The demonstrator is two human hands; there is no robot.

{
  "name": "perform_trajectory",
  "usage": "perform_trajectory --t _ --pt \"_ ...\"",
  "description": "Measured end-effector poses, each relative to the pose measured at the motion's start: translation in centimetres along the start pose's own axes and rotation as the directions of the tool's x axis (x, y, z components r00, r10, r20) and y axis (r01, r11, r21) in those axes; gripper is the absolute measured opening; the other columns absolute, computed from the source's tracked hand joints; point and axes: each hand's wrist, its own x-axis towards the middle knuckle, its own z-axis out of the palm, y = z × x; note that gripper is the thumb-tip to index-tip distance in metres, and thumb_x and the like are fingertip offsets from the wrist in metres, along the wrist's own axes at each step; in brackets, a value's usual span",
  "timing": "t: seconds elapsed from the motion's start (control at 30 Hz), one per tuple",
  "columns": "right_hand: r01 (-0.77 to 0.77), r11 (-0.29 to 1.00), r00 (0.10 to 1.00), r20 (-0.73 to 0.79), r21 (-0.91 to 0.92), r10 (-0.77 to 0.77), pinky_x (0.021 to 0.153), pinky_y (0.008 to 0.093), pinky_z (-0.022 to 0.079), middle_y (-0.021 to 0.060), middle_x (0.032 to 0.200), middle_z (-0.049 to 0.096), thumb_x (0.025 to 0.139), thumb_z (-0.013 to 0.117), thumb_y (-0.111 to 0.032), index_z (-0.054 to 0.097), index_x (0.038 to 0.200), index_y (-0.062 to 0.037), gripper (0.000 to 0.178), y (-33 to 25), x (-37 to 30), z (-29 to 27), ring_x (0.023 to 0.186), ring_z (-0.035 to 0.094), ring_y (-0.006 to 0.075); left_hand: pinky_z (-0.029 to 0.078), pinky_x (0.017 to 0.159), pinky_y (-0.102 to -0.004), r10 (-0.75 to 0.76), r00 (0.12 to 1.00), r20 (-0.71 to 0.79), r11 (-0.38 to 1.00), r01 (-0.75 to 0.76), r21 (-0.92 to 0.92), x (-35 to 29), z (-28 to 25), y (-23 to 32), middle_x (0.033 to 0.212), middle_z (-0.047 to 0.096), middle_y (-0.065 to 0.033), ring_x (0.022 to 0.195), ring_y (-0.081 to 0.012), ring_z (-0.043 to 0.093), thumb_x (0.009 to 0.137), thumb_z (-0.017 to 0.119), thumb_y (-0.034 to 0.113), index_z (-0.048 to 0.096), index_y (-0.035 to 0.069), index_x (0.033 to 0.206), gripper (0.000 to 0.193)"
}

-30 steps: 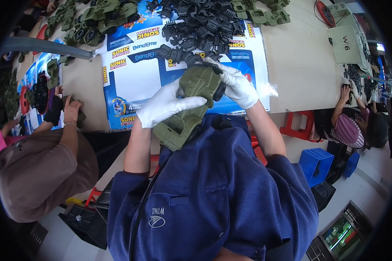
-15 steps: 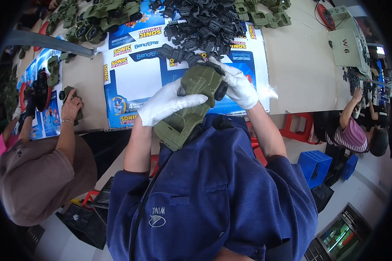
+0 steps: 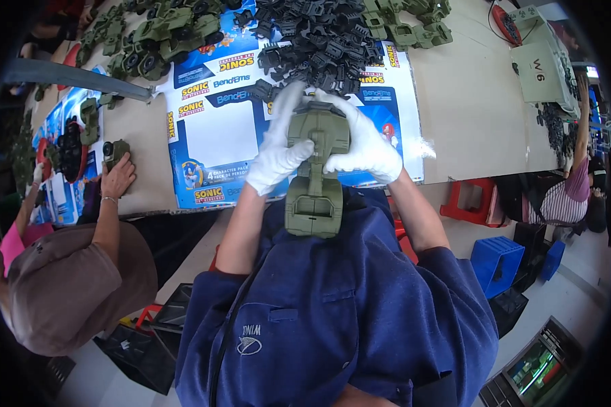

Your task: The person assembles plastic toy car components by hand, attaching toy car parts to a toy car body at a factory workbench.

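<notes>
A green toy vehicle (image 3: 315, 184) is gripped by half-curled left hand (image 3: 277, 154) and right hand (image 3: 368, 150), contents of the pale bin (image 3: 557, 66) being unclear.

Head-worn fisheye view, facing down, close above the wearer's navy jacket (image 3: 394, 312), worktable (image 3: 465, 129) along the upper part

- Two of mine: left hand (image 3: 278, 163), right hand (image 3: 370, 150)
- One green toy vehicle (image 3: 324, 129) between them
- One heap of black parts (image 3: 319, 51) toward the worktop's (image 3: 461, 108) far edge; I can't count the pieces
- Two blue crates (image 3: 497, 266) beyond its near edge
</notes>
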Motion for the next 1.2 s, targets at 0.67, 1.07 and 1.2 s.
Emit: perform_trajectory --t 0.67,1.07,1.2 --pt "-0.287 0.894 0.633 -0.632 0.344 0.447 0.097 0.0330 0.046 0.0120 0.123 0.057 0.087 0.073 -0.026 0.045 0.136 0.0014 0.063 6.6 -5.8 -4.2 0.112 0.056 0.0188 0.047 0.094 -0.0347 -0.531 0.846 -0.041 0.830 0.529 0.178 -1.2 -0.6 -5.4 0.113 0.064 -0.0162 0.107 -0.0260 0.063 0.092 0.065 0.035 0.063 0.002 0.116 0.042" --pt "-0.464 0.770 0.360 -0.701 0.438 0.616 0.078 0.0236 0.053 0.0105 0.116 0.063 0.094 0.062 -0.006 0.044 0.140 0.0043 0.051 12.8 -9.9 -4.7 0.090 0.062 0.0114 0.024 0.108 -0.0631 -0.041 0.963 -0.267 -0.172 0.256 0.951 23.6 -26.0 -9.6 0.150 0.036 -0.0122 0.143 -0.0375 0.024 0.058 0.073 0.075 0.031 0.014 0.149 0.117" --pt "-0.602 0.798 0.597 -0.680 -0.027 0.426 0.083 0.0258 0.052 0.0124 0.114 0.065 0.091 0.064 -0.003 0.053 0.130 0.0074 0.042 10.6 -9.4 -4.3 0.097 0.065 0.0151 0.034 0.108 -0.0486 -0.496 0.830 -0.256 -0.026 0.280 0.960 26.1 -28.6 -9.2 0.133 0.058 -0.0138 0.128 -0.0293 0.052 0.058 0.078 0.070 0.041 0.013 0.142 0.108"
